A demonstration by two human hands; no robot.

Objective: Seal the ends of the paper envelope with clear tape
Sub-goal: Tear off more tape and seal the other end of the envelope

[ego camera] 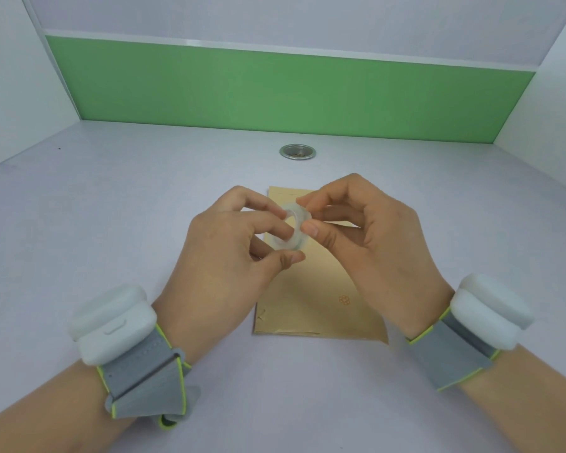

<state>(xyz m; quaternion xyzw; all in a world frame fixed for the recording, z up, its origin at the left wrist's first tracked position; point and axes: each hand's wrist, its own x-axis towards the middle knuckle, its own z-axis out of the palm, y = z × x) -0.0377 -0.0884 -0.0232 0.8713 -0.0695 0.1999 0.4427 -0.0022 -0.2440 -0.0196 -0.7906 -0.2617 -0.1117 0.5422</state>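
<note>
Holding the tape roll [291, 227] above the envelope [311, 308], you had your left hand [229, 253] closed on it, a finger through its core and the thumb under its rim. Your right hand [370, 243] pinched the roll's near edge between thumb and forefinger. The envelope lay flat mid-bench [111, 223], short ends toward the bench's near and far edges.

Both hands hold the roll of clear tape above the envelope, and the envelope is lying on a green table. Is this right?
Not quite. In the head view the table is pale grey-white; green is only the wall panel behind it. The rest holds: left hand and right hand hold the roll of clear tape above the envelope.
</note>
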